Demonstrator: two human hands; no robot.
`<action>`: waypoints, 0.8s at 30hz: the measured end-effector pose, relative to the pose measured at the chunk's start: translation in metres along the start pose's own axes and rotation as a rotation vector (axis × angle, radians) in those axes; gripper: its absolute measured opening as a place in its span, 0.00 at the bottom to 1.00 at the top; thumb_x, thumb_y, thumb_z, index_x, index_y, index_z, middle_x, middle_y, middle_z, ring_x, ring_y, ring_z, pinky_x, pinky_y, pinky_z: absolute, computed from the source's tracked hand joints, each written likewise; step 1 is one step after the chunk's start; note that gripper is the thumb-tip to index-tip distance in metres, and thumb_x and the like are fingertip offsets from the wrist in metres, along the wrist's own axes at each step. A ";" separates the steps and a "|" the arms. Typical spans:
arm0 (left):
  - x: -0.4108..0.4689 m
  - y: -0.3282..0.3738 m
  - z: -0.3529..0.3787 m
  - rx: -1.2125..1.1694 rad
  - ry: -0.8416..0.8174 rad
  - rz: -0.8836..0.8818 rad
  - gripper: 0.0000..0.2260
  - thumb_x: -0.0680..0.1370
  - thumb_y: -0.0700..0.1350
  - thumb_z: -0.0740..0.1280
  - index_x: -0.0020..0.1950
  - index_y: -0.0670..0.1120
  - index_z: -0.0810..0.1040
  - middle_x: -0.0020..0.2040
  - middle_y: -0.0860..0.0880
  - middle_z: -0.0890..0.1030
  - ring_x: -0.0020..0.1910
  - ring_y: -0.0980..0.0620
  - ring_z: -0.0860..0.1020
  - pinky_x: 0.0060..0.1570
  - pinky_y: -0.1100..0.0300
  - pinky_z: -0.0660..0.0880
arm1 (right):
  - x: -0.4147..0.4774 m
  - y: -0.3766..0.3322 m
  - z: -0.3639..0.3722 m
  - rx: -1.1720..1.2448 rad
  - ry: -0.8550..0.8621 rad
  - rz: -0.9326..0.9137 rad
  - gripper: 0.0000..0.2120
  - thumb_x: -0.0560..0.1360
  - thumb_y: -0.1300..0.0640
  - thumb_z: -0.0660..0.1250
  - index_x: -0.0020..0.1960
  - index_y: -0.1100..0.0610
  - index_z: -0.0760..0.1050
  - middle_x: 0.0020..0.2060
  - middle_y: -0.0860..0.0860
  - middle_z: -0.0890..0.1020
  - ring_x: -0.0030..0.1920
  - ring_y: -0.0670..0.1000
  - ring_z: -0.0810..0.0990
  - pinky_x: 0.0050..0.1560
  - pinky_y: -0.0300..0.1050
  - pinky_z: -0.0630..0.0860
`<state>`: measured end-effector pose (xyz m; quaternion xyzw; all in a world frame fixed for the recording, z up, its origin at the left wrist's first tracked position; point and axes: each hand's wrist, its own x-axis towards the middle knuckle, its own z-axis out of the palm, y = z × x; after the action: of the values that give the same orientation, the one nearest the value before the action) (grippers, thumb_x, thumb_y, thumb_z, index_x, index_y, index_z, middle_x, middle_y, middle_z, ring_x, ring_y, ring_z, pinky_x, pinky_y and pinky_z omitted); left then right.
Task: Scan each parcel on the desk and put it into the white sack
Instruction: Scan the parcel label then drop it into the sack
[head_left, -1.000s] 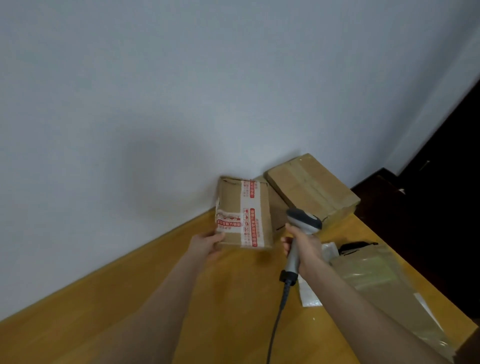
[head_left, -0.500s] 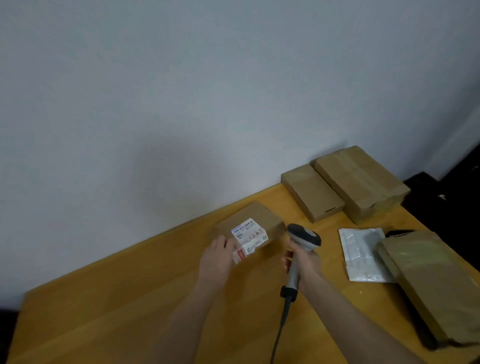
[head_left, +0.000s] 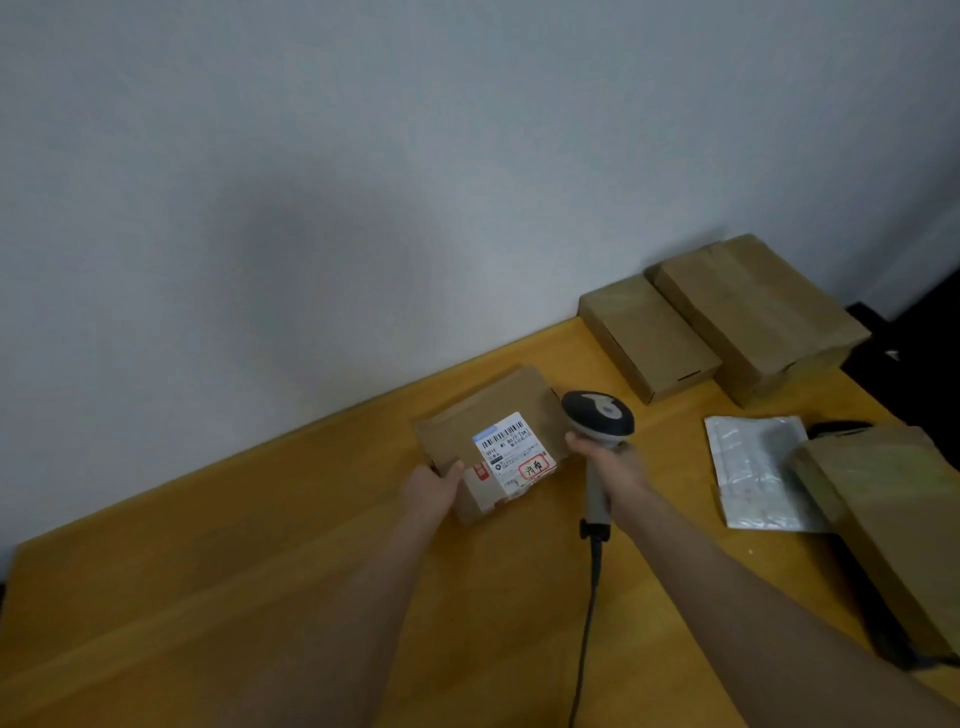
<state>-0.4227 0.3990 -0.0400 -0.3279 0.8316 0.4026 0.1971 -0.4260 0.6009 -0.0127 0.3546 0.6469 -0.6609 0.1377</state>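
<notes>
A small brown cardboard parcel (head_left: 470, 421) lies flat on the wooden desk (head_left: 249, 582), its white barcode label (head_left: 511, 457) facing up. My left hand (head_left: 431, 486) holds the parcel's near left corner, thumb on top. My right hand (head_left: 613, 465) grips the handle of a grey and black barcode scanner (head_left: 600, 418), whose head hangs just right of the label. The scanner's cable (head_left: 587, 623) trails toward me. No white sack is in view.
Two brown boxes (head_left: 649, 343) (head_left: 758, 312) sit against the wall at the back right. A silver plastic mailer (head_left: 753, 467) and a large brown padded parcel (head_left: 898, 525) lie at the right edge, with a black object partly under them.
The parcel was held upright with its taped side to me, then was turned and laid flat, label up. The view has swung left. The scanner stays beside the parcel.
</notes>
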 end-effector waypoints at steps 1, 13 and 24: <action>0.000 -0.003 0.005 -0.110 -0.019 -0.020 0.20 0.80 0.50 0.64 0.65 0.37 0.73 0.62 0.40 0.77 0.60 0.42 0.76 0.53 0.54 0.74 | 0.002 0.001 0.002 -0.018 -0.040 0.016 0.19 0.72 0.55 0.74 0.59 0.61 0.73 0.51 0.53 0.78 0.57 0.55 0.73 0.56 0.49 0.69; -0.026 -0.031 -0.079 -0.626 -0.096 -0.042 0.25 0.78 0.41 0.67 0.74 0.41 0.64 0.65 0.40 0.75 0.55 0.44 0.76 0.46 0.57 0.74 | -0.055 0.002 0.019 -0.019 -0.111 -0.045 0.13 0.72 0.57 0.74 0.53 0.56 0.73 0.48 0.52 0.79 0.54 0.55 0.77 0.56 0.54 0.77; -0.074 -0.065 -0.136 -0.734 -0.094 0.107 0.22 0.77 0.38 0.66 0.71 0.36 0.67 0.63 0.40 0.77 0.56 0.44 0.78 0.56 0.52 0.76 | -0.204 0.016 0.046 -0.151 -0.300 -0.183 0.06 0.75 0.60 0.69 0.42 0.60 0.77 0.24 0.51 0.78 0.25 0.47 0.74 0.30 0.39 0.72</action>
<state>-0.3329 0.2891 0.0502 -0.3139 0.6381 0.6982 0.0831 -0.2841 0.4988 0.1028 0.1806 0.6965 -0.6657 0.1980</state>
